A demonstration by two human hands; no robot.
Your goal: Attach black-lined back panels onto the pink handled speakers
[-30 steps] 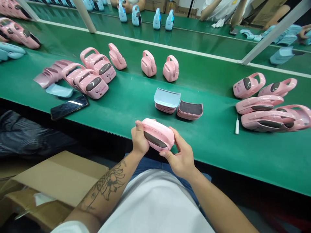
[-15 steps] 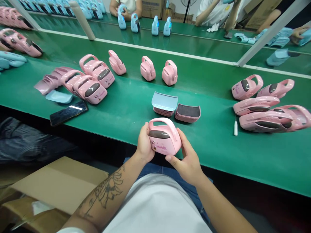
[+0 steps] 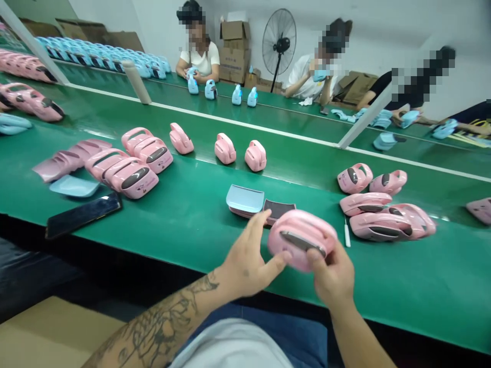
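Note:
My right hand grips a pink plastic housing with a carrying handle by its right end, thumb on the front beside a dark oval window. The housing is tilted and slightly blurred. My left hand is spread at its left side, its thumb tip overlapping the housing's lower front edge; whether it touches I cannot tell. Just behind the hands lie a stack of curved panels with a light blue one on top and a stack topped by a dark panel, partly hidden by the left fingers and the housing.
Several pink housings lie right, beside a white-handled screwdriver. More pink housings, a light blue panel and a phone lie left. Two small pink units stand behind. A white rail crosses the bench; people sit beyond.
The housing has moved right and turned, its top tipping toward me. My left hand has loosened from its left end and spread its fingers. The head view has tilted up, showing the people opposite.

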